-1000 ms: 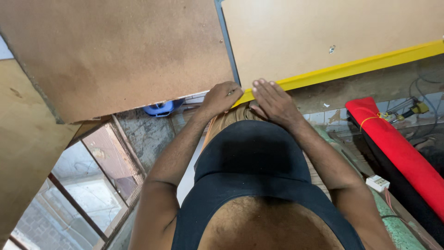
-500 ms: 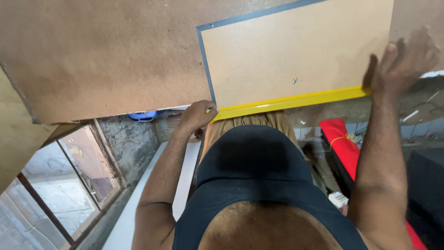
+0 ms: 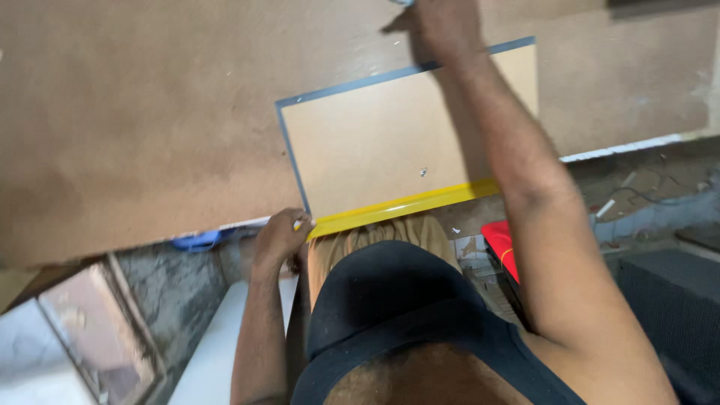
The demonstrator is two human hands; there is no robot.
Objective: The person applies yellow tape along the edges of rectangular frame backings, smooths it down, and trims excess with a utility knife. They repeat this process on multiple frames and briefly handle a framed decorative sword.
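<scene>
A: What've you got on the head cam?

B: I see a small rectangular tan fibreboard panel (image 3: 375, 150) w/ grey-blue edging on its top and left sides and a glossy yellow strip (image 3: 397, 206) along the near edge. It lies flat on a big brown fibreboard sheet (image 3: 135, 127), near edge at the sheet's rim, approx. screen centre, slightly toward 1 o'clock.

A: Hands?

B: Left hand (image 3: 279, 238) is at 7 o'clock of the panel, fingers curled, pinching the panel's near-left corner right where the yellow strip ends. Right hand (image 3: 442, 30) is stretched out to 12 o'clock, at the panel's far edge. It's blurred and partly cut by the frame top, so I can't tell if it's gripping the edge or just pressing flat.

A: Anything else around?

B: Red padded thing (image 3: 501, 251) at 4 o'clock, under the right forearm, on a littered floor. Blue object (image 3: 193, 241) at 8 o'clock, just below the big sheet's rim, beside the left hand. White board (image 3: 217, 345) down at 7 o'clock.
</scene>
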